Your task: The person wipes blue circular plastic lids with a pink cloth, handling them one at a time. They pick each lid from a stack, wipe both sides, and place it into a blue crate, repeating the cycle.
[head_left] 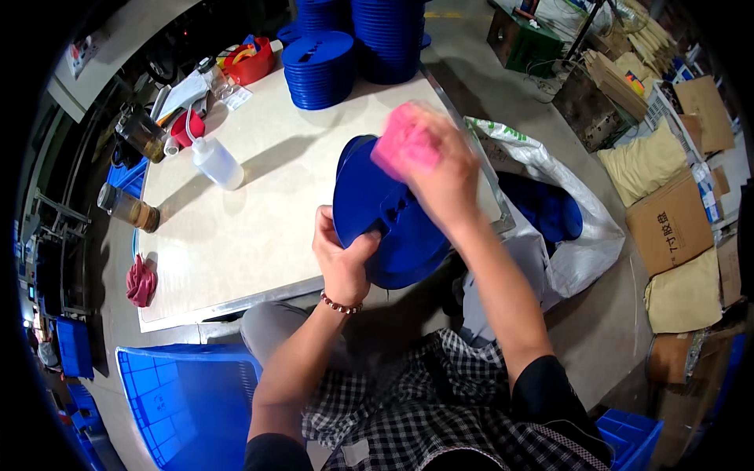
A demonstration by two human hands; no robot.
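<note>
A round blue plastic disc (400,247) with cut-out slots near its middle is held tilted over the table's front right edge. My left hand (345,259) grips it from the lower left, its thumb on the face by a slot and its fingers behind. My right hand (448,169) is closed on a pink cloth (407,143), blurred by motion, at the disc's upper right edge. Behind the disc, at its upper left, shows a second blue rim; I cannot tell whether it is another disc.
Stacks of blue discs (318,72) stand at the table's far end. On the left are a squeeze bottle (218,163), a jar (128,208), a red bowl (250,63) and a dark pink cloth (141,281). A white sack (585,263) with blue pieces stands right; a blue crate (188,400) sits near left.
</note>
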